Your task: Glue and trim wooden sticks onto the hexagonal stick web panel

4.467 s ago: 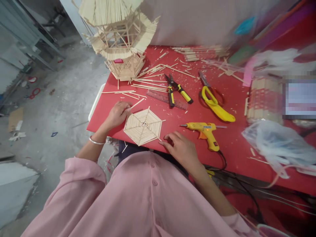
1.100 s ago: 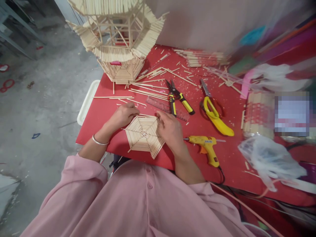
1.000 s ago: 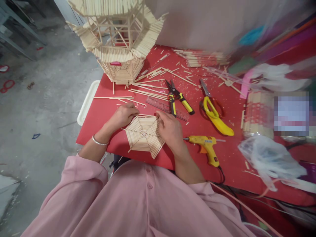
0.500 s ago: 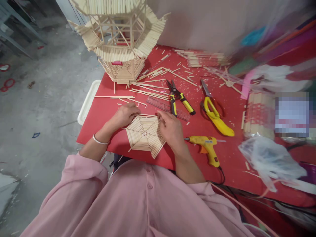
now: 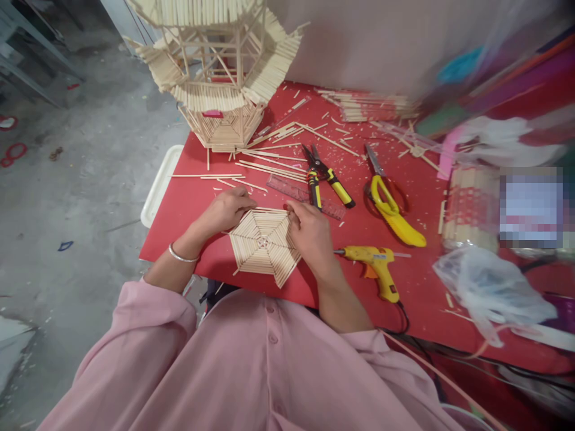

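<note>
A hexagonal panel of thin wooden sticks (image 5: 263, 242), laid in rings around a small star-shaped centre, rests at the near edge of the red table (image 5: 179, 230). My left hand (image 5: 231, 209) is closed at the panel's upper left corner, its fingertips pinched at the end of a stick along the far edge. At the upper right corner my right hand (image 5: 311, 232) is closed too, with thumb and finger at the other end of that edge. The fingers partly hide both corners.
A tiered stick model (image 5: 224, 96) stands at the back left. Loose sticks (image 5: 274, 170), a clear ruler (image 5: 287, 188), black-yellow cutters (image 5: 320, 173) and yellow-handled scissors (image 5: 386, 203) lie beyond my hands. Right of my right forearm are a yellow glue gun (image 5: 377, 266) and a plastic bag (image 5: 494, 287).
</note>
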`<state>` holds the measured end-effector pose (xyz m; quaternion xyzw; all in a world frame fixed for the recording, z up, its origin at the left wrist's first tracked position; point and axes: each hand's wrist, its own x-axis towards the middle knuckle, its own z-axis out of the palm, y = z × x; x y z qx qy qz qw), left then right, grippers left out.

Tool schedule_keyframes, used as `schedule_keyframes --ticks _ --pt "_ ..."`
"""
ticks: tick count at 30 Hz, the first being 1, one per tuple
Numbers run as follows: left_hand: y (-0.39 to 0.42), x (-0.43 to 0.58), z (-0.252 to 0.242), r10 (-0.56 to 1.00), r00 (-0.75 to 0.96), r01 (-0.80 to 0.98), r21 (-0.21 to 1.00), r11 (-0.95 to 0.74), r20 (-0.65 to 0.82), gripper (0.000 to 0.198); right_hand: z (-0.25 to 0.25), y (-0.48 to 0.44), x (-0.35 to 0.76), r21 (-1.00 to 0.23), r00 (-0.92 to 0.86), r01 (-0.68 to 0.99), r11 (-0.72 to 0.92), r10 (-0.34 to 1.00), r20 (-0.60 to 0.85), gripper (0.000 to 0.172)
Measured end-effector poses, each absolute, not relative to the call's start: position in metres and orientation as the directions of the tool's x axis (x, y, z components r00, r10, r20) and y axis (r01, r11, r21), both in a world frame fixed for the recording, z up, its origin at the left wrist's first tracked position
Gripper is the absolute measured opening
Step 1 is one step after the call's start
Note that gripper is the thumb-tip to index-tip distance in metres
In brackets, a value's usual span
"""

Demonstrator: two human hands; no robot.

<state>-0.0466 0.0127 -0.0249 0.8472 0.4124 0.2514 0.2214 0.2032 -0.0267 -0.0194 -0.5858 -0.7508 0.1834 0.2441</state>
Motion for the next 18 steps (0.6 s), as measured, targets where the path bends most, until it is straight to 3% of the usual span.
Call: schedule_keyframes --ticks 10,18 --pt "0.011 -0.046 -0.028 0.816 0.522 0.6 0.573 -0.558 0.248 0.032 -0.014 -0.031 0.202 -0.504 -0.178 0.836 0.22 0.975 0.13 0.043" --pt "0.013 -0.047 -0.023 0.854 0.472 0.574 0.659 -0.485 0.218 0.029 -0.007 -0.032 0.205 -0.551 -0.119 0.809 0.207 0.974 0.191 0.044"
